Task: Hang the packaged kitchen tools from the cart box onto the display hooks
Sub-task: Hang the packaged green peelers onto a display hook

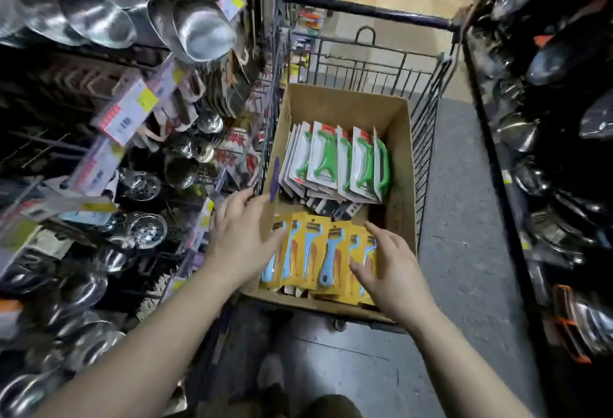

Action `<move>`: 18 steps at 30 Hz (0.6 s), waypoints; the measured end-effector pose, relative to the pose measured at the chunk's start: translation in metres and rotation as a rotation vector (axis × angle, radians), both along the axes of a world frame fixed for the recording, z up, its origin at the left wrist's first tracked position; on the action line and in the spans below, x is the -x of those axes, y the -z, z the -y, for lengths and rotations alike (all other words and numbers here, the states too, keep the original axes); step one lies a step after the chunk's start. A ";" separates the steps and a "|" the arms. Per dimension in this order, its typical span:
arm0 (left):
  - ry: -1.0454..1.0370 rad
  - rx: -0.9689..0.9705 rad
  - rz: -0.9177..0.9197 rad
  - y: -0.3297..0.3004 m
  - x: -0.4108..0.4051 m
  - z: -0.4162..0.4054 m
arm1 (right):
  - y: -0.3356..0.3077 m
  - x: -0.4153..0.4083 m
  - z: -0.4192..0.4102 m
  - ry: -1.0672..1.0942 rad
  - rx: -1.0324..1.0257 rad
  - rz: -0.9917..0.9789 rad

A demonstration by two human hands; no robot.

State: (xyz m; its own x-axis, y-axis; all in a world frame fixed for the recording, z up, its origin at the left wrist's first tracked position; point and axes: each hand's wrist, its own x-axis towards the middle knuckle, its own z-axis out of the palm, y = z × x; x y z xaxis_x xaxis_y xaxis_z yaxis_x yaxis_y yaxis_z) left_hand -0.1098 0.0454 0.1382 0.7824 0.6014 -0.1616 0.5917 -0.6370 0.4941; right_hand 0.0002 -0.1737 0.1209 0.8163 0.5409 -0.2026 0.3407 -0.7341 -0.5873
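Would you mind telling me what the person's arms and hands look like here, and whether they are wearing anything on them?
Both arms are bare along all that shows of them: no sleeves, gloves, watch or bracelets. The left hand and right hand carry no rings that I can make out, though the picture is slightly blurred. Nails look short and unpainted.

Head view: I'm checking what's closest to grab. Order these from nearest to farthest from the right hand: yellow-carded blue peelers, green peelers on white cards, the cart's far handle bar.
1. Yellow-carded blue peelers: under the right hand, at the box's near end.
2. Green peelers on white cards: mid-box, beyond the fingertips.
3. Cart's far handle bar: past the box, at the cart's far end.
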 end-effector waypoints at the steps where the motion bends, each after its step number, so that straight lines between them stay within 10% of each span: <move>1: 0.005 0.000 -0.006 0.001 -0.009 -0.003 | 0.004 -0.002 0.003 0.014 0.005 -0.015; 18: -0.148 0.053 -0.199 0.061 -0.095 0.025 | 0.034 -0.144 -0.003 -0.124 0.100 -0.118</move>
